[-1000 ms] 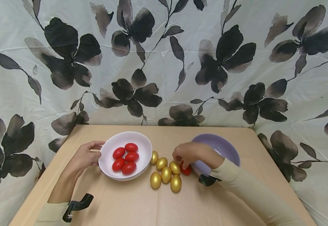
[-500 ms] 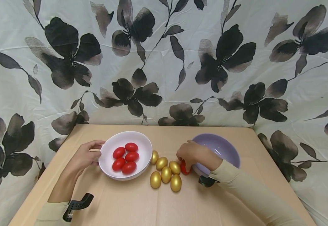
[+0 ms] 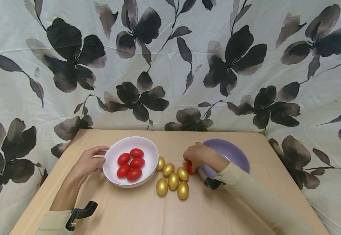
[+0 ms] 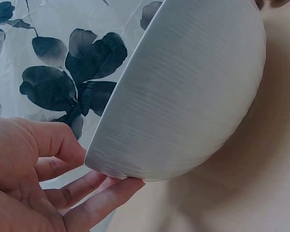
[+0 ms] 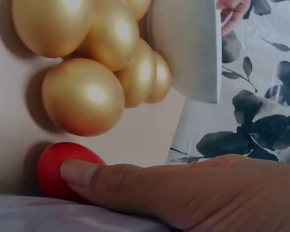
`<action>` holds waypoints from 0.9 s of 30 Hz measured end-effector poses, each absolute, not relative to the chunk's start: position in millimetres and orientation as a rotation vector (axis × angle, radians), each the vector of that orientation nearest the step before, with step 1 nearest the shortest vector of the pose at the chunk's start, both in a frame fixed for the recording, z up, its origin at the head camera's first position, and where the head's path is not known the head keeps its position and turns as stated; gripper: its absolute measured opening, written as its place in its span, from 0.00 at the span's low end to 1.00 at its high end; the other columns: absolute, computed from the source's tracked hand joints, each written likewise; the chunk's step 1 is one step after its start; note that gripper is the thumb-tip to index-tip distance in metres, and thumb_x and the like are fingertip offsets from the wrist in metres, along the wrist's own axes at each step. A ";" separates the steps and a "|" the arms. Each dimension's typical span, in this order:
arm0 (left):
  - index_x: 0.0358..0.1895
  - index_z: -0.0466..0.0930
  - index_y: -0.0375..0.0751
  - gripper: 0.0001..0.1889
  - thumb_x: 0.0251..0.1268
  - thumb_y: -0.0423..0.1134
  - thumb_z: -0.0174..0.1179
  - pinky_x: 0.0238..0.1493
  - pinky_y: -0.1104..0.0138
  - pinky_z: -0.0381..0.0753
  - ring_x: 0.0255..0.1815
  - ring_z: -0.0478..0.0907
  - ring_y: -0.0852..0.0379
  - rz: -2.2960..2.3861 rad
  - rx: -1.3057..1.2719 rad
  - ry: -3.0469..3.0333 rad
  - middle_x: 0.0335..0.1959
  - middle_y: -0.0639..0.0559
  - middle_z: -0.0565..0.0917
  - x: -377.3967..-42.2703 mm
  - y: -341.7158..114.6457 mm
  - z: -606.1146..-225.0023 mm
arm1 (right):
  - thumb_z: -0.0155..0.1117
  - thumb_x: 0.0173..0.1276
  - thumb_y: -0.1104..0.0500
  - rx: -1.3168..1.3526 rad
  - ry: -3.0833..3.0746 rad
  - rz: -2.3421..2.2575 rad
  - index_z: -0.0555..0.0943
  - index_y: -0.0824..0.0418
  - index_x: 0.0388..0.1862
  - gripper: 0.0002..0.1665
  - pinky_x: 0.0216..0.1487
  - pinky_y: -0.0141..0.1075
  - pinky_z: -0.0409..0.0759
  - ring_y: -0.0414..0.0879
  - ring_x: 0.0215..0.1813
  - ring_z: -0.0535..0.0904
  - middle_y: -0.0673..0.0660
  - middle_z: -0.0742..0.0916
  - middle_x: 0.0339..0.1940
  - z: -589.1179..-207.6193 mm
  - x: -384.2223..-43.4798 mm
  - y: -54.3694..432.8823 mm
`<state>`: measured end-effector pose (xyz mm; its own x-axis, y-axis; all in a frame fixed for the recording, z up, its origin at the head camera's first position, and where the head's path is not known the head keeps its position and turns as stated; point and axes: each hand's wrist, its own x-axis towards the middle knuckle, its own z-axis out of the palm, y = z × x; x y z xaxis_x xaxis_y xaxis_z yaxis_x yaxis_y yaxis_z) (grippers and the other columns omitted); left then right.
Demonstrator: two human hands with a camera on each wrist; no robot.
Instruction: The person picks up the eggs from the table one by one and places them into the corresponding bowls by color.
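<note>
My left hand (image 3: pixel 89 162) grips the left rim of a white bowl (image 3: pixel 109 174), fingertips against its wall in the left wrist view (image 4: pixel 183 96). Several red eggs (image 3: pixel 134 174) lie inside that bowl. At the near-left side of a purple bowl (image 3: pixel 237 156), my right hand (image 3: pixel 201 156) holds another red egg (image 3: pixel 189 167). Its thumb lies across that egg (image 5: pixel 50 166) in the right wrist view, while the other fingers are mostly hidden. Several gold eggs (image 3: pixel 173 181) stand bunched between the two bowls, close to the held egg.
Both bowls stand on a light wooden table (image 3: pixel 123 212). Behind it and along its sides hangs a white cloth (image 3: pixel 185 98) with dark flowers. A black wrist strap (image 3: pixel 80 213) sits on the left forearm.
My right hand has closed its fingers on the red egg beside the purple bowl and shifted it slightly up in the view. The left hand and the white bowl stay in place.
</note>
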<state>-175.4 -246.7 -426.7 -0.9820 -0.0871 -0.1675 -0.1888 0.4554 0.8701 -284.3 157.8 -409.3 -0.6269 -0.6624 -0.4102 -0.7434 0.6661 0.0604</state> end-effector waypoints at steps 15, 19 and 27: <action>0.72 0.67 0.30 0.28 0.67 0.28 0.52 0.40 0.56 0.89 0.52 0.81 0.41 1.557 -0.259 2.599 0.64 0.26 0.72 -176.9 -244.6 -426.5 | 0.80 0.51 0.64 -1.107 2.473 0.123 0.83 0.53 0.45 0.22 0.40 0.36 0.77 0.46 0.38 0.76 0.50 0.76 0.41 -411.8 -297.1 155.6; 0.71 0.67 0.30 0.28 0.67 0.27 0.52 0.40 0.56 0.89 0.52 0.82 0.40 1.559 -0.255 2.600 0.64 0.26 0.72 -176.9 -244.5 -426.3 | 0.76 0.54 0.67 -1.142 2.490 0.064 0.83 0.54 0.51 0.24 0.42 0.36 0.78 0.45 0.41 0.76 0.51 0.78 0.43 -410.8 -299.4 156.9; 0.72 0.66 0.30 0.29 0.67 0.27 0.52 0.41 0.55 0.89 0.53 0.81 0.40 1.557 -0.260 2.597 0.64 0.26 0.72 -177.5 -244.6 -426.0 | 0.73 0.59 0.61 -1.255 2.498 -0.119 0.83 0.55 0.59 0.26 0.50 0.38 0.79 0.46 0.47 0.77 0.53 0.81 0.48 -411.4 -309.7 160.6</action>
<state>-177.5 -244.6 -426.0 -0.9802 -0.0931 -0.1750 -0.1982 0.4620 0.8644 -309.7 160.6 -411.4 -0.5511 -0.7917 -0.2638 -0.7629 0.6061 -0.2251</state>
